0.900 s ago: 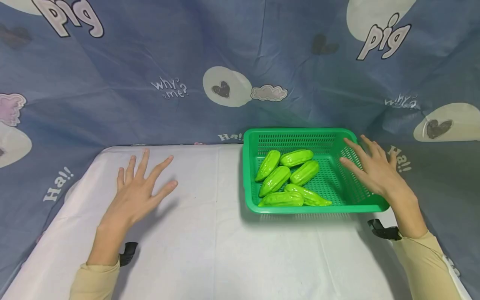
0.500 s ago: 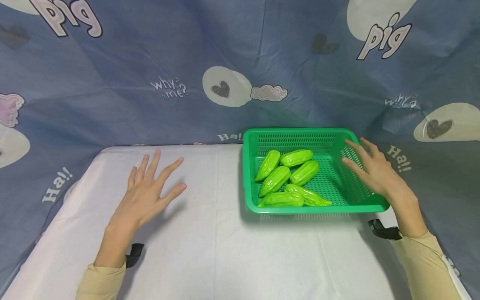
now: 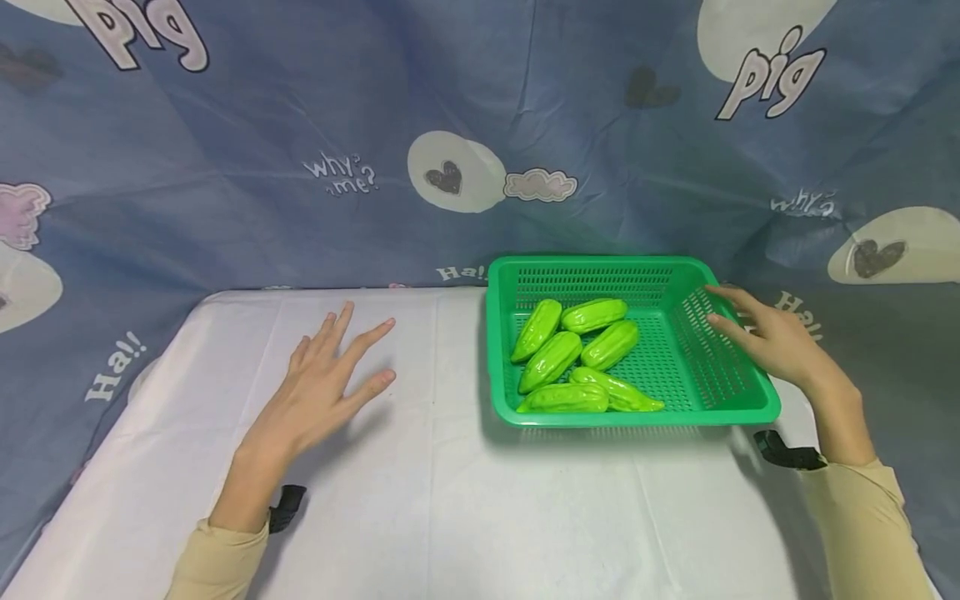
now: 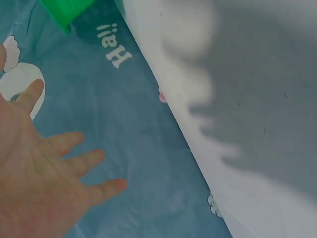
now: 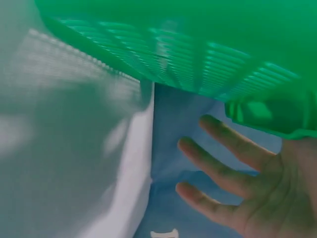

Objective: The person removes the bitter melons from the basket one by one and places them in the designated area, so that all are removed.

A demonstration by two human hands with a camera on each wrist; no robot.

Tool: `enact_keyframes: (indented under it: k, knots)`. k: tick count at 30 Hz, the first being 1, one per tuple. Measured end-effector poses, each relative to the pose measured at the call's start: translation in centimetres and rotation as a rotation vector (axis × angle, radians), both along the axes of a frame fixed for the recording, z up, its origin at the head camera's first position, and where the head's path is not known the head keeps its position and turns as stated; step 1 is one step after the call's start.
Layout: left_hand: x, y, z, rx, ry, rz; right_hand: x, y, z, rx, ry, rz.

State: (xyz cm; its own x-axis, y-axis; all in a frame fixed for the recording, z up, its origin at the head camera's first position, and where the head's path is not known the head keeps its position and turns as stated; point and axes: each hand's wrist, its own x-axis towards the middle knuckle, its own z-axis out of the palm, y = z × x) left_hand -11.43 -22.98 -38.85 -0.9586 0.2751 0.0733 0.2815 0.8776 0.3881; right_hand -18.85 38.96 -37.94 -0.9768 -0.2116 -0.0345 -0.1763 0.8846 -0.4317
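Note:
In the head view a green basket [image 3: 759, 414] stands on the white cloth, with several green vegetables [image 3: 550, 362] lying in its left and middle part. My right hand [image 3: 787, 346] is at the basket's right side, thumb and one finger over the rim, other fingers hidden behind; whether it touches the rim I cannot tell. From the right wrist view, that hand [image 5: 267, 188] shows spread fingers beside the basket's outer wall [image 5: 173, 54]. My left hand [image 3: 315, 400] hovers over the cloth left of the basket, fingers spread, holding nothing; the left wrist view shows its palm [image 4: 44, 168].
A white cloth [image 3: 450, 517] covers the table. Behind it and at both sides hangs blue printed fabric [image 3: 300, 100]. Each wrist carries a black band or mount, and both sleeves are beige.
My left hand has moved right, towards the basket. My right hand has shifted slightly right and outward, and its farther fingers have dropped out of sight. The basket and vegetables have not moved.

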Motion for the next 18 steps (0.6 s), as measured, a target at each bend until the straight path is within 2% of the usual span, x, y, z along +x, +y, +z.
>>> enact_keyframes:
  k: [8, 12, 15, 18]
  knots:
    - [0.0, 1.6, -0.2, 0.030, -0.003, -0.042, -0.4, 0.4, -0.8, -0.023, 0.041, -0.016]
    - [0.0, 2.4, -0.1, 0.038, 0.016, -0.065, -0.6, 0.4, -1.0, -0.040, 0.061, -0.022]
    - [0.0, 3.1, 0.1, 0.046, 0.042, -0.092, -0.6, 0.4, -1.3, -0.059, 0.059, -0.033]
    - [-0.1, 3.9, 0.2, 0.050, 0.056, -0.115, -0.6, 0.4, -1.5, -0.104, 0.021, -0.043]
